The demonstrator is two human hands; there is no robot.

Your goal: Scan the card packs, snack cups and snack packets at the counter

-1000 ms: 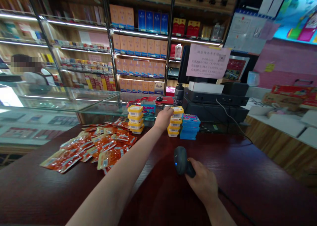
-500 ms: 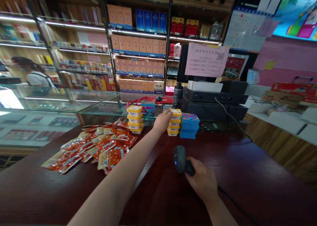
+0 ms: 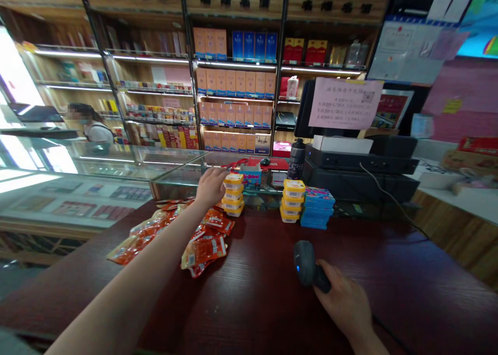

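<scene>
My right hand [image 3: 344, 298] is wrapped round the handle of a dark barcode scanner [image 3: 304, 263] with a small blue light, held above the dark wooden counter. My left hand [image 3: 212, 187] reaches forward to the left stack of yellow-lidded tubs [image 3: 233, 195]. Its fingers are stretched out beside the top tub; whether they touch it I cannot tell. Below the left forearm lies a pile of orange snack packets [image 3: 208, 249], partly hidden by the arm. A second stack of yellow-lidded tubs [image 3: 292, 202] stands to the right, against a stack of blue boxes [image 3: 317, 210].
A dark bottle [image 3: 297, 159] stands behind the right tubs, near a monitor with a pink paper sign [image 3: 344, 103]. A glass display case [image 3: 175, 163] runs along the back. A person [image 3: 97, 127] is behind it at left. The scanner's cable [image 3: 389, 334] trails right.
My left hand has left the right tub stack and moved left to the other stack. The view has turned left. My right hand still holds the scanner.
</scene>
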